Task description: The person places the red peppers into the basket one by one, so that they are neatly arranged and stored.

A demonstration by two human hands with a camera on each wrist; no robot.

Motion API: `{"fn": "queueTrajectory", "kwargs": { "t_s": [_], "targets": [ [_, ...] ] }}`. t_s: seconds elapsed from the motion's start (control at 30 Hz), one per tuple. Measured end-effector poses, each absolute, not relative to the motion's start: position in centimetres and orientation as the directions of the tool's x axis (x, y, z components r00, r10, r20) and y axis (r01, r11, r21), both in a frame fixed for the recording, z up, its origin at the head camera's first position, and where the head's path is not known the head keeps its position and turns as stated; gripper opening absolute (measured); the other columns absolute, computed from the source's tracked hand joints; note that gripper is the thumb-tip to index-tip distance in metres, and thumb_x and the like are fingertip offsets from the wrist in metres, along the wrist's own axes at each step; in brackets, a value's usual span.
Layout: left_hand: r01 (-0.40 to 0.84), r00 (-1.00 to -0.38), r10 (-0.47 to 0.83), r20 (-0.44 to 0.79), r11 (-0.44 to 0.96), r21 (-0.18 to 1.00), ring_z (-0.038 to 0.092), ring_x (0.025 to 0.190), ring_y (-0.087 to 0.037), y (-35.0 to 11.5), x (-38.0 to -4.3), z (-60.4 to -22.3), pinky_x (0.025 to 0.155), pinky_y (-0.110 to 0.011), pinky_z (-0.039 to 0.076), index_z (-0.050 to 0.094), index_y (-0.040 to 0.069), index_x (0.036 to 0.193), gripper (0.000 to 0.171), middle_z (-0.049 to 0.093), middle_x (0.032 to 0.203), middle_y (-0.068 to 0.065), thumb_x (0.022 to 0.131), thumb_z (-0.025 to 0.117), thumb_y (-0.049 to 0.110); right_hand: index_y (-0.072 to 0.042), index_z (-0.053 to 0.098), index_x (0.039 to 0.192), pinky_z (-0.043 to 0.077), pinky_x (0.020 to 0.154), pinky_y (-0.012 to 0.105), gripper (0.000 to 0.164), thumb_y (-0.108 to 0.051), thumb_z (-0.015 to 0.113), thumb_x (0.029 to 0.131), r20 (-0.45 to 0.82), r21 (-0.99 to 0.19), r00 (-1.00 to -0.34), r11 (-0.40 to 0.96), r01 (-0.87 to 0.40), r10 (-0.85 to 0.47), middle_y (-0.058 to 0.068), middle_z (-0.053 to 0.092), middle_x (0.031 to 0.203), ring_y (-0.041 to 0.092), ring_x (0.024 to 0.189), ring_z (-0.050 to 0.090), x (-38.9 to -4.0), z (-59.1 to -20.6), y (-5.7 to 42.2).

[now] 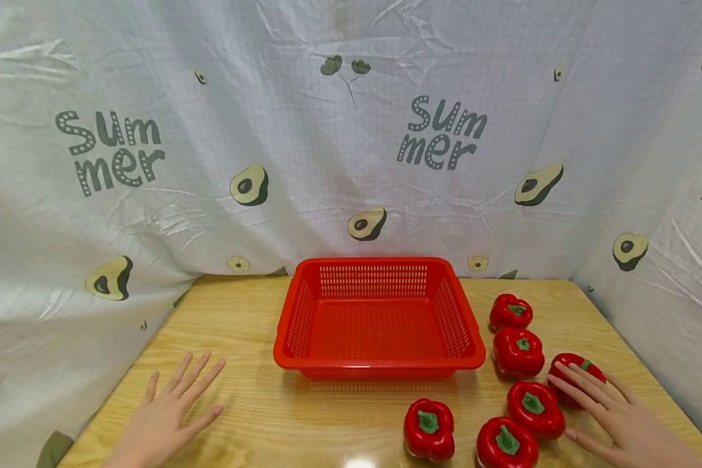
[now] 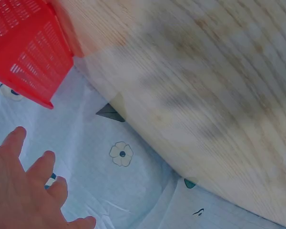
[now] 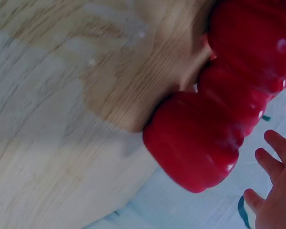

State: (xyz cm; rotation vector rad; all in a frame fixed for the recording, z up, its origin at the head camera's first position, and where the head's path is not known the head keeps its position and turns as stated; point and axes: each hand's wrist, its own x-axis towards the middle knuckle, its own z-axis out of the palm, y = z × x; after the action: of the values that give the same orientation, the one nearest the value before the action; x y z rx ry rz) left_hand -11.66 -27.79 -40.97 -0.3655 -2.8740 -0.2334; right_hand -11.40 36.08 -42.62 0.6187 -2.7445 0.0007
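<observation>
My left hand point(image 1: 166, 413) is at the left of the wooden table, fingers spread and holding nothing. On the right, my right hand point(image 1: 611, 413) has its fingers extended over a red bell pepper point(image 1: 574, 364), partly covering it; whether they touch cannot be told. More red bell peppers lie to its left: one near the thumb point(image 1: 535, 409), one in front point(image 1: 506, 445), two behind point(image 1: 518, 352). Another bell pepper point(image 1: 429, 429) sits apart, nearer the middle. In the right wrist view, several peppers point(image 3: 193, 140) stand in a row beside the spread fingers point(image 3: 271, 164).
A red plastic basket point(image 1: 380, 364) with slotted walls stands at the table's back middle, nothing seen inside it. The wooden table point(image 1: 240, 325) has white printed cloth point(image 1: 304, 130) behind it and at both sides.
</observation>
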Motion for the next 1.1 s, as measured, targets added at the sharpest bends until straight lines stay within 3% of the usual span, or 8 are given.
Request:
{"fn": "queueTrajectory", "kwargs": {
  "t_s": [0.23, 0.53, 0.6, 0.63, 0.83, 0.87, 1.1],
  "targets": [
    [0.295, -0.926, 0.254, 0.280, 0.949, 0.113, -0.019, 0.129, 0.007, -26.9, -11.6, -40.8, 0.105, -0.048, -0.022, 0.024, 0.039, 0.139, 0.065, 0.035, 0.143, -0.007, 0.082, 0.054, 0.048, -0.025, 0.049, 0.125, -0.024, 0.099, 0.013, 0.066, -0.053, 0.066, 0.068, 0.295, 0.034, -0.861, 0.905, -0.424, -0.414, 0.001, 0.047, 0.126, -0.018, 0.127, -0.012, -11.0, -42.3, 34.7],
    [0.365, -0.889, 0.317, 0.331, 0.926, 0.096, -0.017, 0.129, 0.011, -25.1, -11.6, -40.5, 0.107, -0.034, -0.022, 0.027, 0.037, 0.138, 0.065, 0.036, 0.143, 0.000, 0.081, 0.057, 0.045, -0.029, 0.046, 0.128, -0.015, 0.099, 0.004, 0.075, -0.056, 0.069, 0.062, 0.354, 0.070, -0.803, 0.869, -0.489, -0.480, -0.005, 0.046, 0.128, -0.012, 0.129, 0.001, -10.6, -41.7, 32.8],
    [0.390, -0.874, 0.338, 0.349, 0.916, 0.092, -0.014, 0.131, 0.011, -24.6, -11.5, -40.5, 0.108, -0.032, -0.022, 0.029, 0.036, 0.138, 0.065, 0.037, 0.142, 0.000, 0.081, 0.059, 0.044, -0.030, 0.045, 0.129, -0.015, 0.097, 0.002, 0.075, -0.057, 0.068, 0.062, 0.342, 0.054, -0.811, 0.872, -0.487, -0.474, -0.006, 0.047, 0.127, -0.013, 0.127, 0.003, -10.5, -41.7, 32.3],
    [0.405, -0.863, 0.350, 0.363, 0.910, 0.085, -0.013, 0.132, 0.010, -24.4, -11.5, -40.5, 0.108, -0.031, -0.021, 0.030, 0.035, 0.138, 0.066, 0.038, 0.141, 0.000, 0.080, 0.060, 0.043, -0.030, 0.045, 0.128, -0.014, 0.106, 0.012, 0.075, -0.057, 0.068, 0.062, 0.337, 0.041, -0.814, 0.871, -0.490, -0.473, -0.006, 0.047, 0.127, -0.014, 0.126, 0.002, -10.4, -41.7, 32.1],
    [0.481, -0.783, 0.430, 0.449, 0.877, -0.001, -0.004, 0.135, 0.007, -23.1, -11.5, -40.4, 0.105, -0.017, -0.019, 0.036, 0.031, 0.136, 0.069, 0.041, 0.139, 0.004, 0.074, 0.066, 0.040, -0.025, 0.050, 0.125, -0.005, 0.110, 0.014, 0.074, -0.058, 0.069, 0.061, 0.364, 0.028, -0.776, 0.838, -0.545, -0.516, -0.003, 0.053, 0.123, -0.015, 0.124, 0.007, -10.4, -41.7, 30.8],
    [0.491, -0.769, 0.442, 0.461, 0.871, -0.016, -0.003, 0.135, 0.007, -22.9, -11.4, -40.4, 0.105, -0.015, -0.018, 0.038, 0.031, 0.135, 0.069, 0.042, 0.139, 0.005, 0.073, 0.067, 0.040, -0.025, 0.051, 0.124, -0.012, 0.102, 0.004, 0.075, -0.059, 0.068, 0.060, 0.369, 0.037, -0.769, 0.835, -0.549, -0.522, -0.003, 0.054, 0.122, -0.014, 0.125, 0.008, -10.3, -41.6, 30.5],
    [0.538, -0.710, 0.490, 0.506, 0.841, -0.059, 0.018, 0.136, -0.006, -21.3, -11.3, -40.2, 0.112, -0.022, -0.008, 0.039, 0.030, 0.134, 0.063, 0.046, 0.135, 0.002, 0.077, 0.062, 0.043, -0.027, 0.051, 0.124, -0.014, 0.100, 0.003, 0.071, -0.062, 0.064, 0.063, 0.348, 0.035, -0.786, 0.844, -0.534, -0.512, -0.006, 0.055, 0.121, -0.011, 0.119, 0.014, -9.9, -41.3, 28.7]
  ]
}}
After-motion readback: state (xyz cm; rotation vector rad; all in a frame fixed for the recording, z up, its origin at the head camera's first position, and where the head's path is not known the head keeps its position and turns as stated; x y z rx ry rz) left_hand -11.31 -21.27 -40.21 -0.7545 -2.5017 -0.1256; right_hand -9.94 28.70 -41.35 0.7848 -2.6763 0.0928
